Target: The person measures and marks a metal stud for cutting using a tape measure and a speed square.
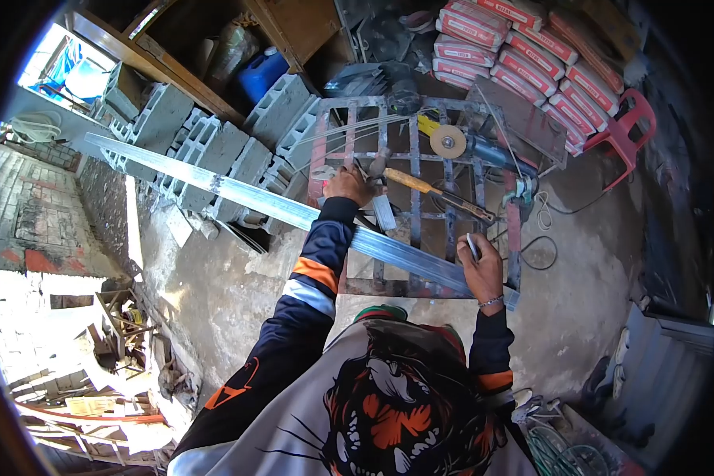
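A long galvanized metal channel (282,208) lies diagonally across the metal grate table (415,208), its far end sticking out past the left side. My left hand (349,187) reaches over the channel, its fingers curled among tools beside a hammer head (378,164); what they hold is hidden. A short metal piece (383,213) lies close to that hand. My right hand (482,268), by the channel's near right end, is closed on a white marker-like stick (473,247). Right of my left hand are a wooden hammer handle (408,181) and a dark long-handled tool (464,205).
An angle grinder (484,147) with a round disc (448,141) rests on the grate's far side. Concrete blocks (214,151) stand at the left. Cement bags (531,59) and a red plastic chair (627,131) are at the back right. A cable (541,252) loops on the floor.
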`<state>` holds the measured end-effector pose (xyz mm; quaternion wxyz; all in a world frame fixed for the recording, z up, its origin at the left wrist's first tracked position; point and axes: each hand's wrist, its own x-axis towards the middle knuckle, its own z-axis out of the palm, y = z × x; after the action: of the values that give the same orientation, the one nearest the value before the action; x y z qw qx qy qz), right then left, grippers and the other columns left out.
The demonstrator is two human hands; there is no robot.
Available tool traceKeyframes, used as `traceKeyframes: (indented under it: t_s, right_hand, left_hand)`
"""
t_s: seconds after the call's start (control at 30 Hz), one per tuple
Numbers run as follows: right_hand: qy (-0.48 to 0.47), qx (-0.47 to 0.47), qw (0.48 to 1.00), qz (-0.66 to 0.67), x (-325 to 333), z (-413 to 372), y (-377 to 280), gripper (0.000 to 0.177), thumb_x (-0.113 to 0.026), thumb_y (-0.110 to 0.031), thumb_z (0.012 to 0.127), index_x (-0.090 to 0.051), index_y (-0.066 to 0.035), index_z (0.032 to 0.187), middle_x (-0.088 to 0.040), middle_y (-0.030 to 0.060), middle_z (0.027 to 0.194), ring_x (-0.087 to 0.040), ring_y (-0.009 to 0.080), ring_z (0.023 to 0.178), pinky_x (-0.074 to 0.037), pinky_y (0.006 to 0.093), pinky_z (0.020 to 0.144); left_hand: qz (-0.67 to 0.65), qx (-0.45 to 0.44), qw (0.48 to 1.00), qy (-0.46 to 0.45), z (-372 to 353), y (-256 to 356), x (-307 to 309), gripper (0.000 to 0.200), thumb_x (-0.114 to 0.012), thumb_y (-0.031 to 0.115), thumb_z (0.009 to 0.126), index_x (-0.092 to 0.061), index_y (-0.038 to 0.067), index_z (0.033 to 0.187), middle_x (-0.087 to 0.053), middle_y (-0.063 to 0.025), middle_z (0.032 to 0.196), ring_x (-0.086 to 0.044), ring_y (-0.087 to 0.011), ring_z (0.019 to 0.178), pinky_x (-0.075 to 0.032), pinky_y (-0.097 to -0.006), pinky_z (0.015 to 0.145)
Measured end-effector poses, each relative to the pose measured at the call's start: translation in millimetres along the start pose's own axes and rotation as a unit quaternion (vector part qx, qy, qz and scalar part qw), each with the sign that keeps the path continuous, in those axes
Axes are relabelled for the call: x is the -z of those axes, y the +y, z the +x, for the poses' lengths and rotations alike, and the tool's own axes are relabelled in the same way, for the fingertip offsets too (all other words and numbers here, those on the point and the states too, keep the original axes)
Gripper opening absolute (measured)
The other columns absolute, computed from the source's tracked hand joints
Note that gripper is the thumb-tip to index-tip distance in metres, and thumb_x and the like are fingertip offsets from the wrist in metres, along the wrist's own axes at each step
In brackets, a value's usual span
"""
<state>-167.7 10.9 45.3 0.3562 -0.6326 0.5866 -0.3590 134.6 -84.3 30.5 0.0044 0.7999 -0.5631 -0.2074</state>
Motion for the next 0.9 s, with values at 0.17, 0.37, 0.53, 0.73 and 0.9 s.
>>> traceKeyframes:
  t_s: [0.17, 0.37, 0.53, 0.73, 0.9]
  right_hand:
    - [0.002, 0.011, 1.000, 0.000, -0.2, 4.2, -11.0, 0.019, -0.065, -0.022, 0.090, -0.066, -0.004, 0.098, -0.067, 0.0105, 0.084, -0.062, 0.0205, 0.071, -0.049, 0.0330, 0.067]
    - [-0.016, 0.013, 1.000, -0.005, 0.5, 5.8, -20.8, 0.021, -0.066, -0.023, 0.091, -0.064, -0.005, 0.099, -0.067, 0.0105, 0.086, -0.063, 0.0225, 0.074, -0.049, 0.0340, 0.069]
    - [-0.030, -0.001, 1.000, -0.009, -0.3, 1.7, -23.5, 0.020, -0.066, -0.023, 0.091, -0.064, -0.004, 0.099, -0.066, 0.0108, 0.085, -0.063, 0.0224, 0.074, -0.049, 0.0338, 0.070]
    - [-0.031, -0.016, 0.999, 0.013, 1.8, -3.6, -28.3, 0.020, -0.062, -0.019, 0.093, -0.065, -0.003, 0.105, -0.063, 0.0055, 0.086, -0.056, 0.0135, 0.074, -0.046, 0.0291, 0.069]
    - [-0.038, 0.113, 0.993, -0.008, -19.6, -4.8, -71.2, 0.041, -0.051, -0.014, 0.096, -0.051, -0.003, 0.136, -0.055, 0.0192, 0.110, -0.055, 0.0360, 0.101, -0.045, 0.0421, 0.088]
  left_hand:
    - [-0.010, -0.003, 1.000, 0.010, -5.7, -6.7, 3.4, 0.076, -0.068, 0.066, 0.077, -0.063, 0.001, 0.117, -0.067, -0.0241, 0.112, -0.065, -0.0379, 0.107, -0.051, -0.0439, 0.091]
    - [0.000, 0.022, 0.994, 0.110, 34.0, -59.5, -21.5, 0.056, -0.062, 0.052, 0.086, -0.069, -0.002, 0.101, -0.071, -0.0232, 0.093, -0.069, -0.0347, 0.093, -0.053, -0.0420, 0.084]
    - [-0.016, 0.009, 1.000, 0.011, 50.6, -71.7, -10.3, 0.048, -0.062, 0.046, 0.090, -0.070, -0.002, 0.089, -0.067, -0.0132, 0.061, -0.071, -0.0275, 0.066, -0.054, -0.0391, 0.071]
    - [-0.028, -0.055, 0.998, -0.009, 22.3, -64.7, 9.8, 0.046, -0.072, 0.038, 0.083, -0.064, 0.002, 0.109, -0.068, -0.0215, 0.108, -0.064, -0.0370, 0.106, -0.051, -0.0446, 0.090]
    - [-0.326, -0.190, 0.922, 0.091, -61.6, -7.5, 54.8, 0.045, -0.064, 0.041, 0.093, -0.063, 0.002, 0.115, -0.067, -0.0152, 0.093, -0.066, -0.0251, 0.090, -0.051, -0.0352, 0.077]
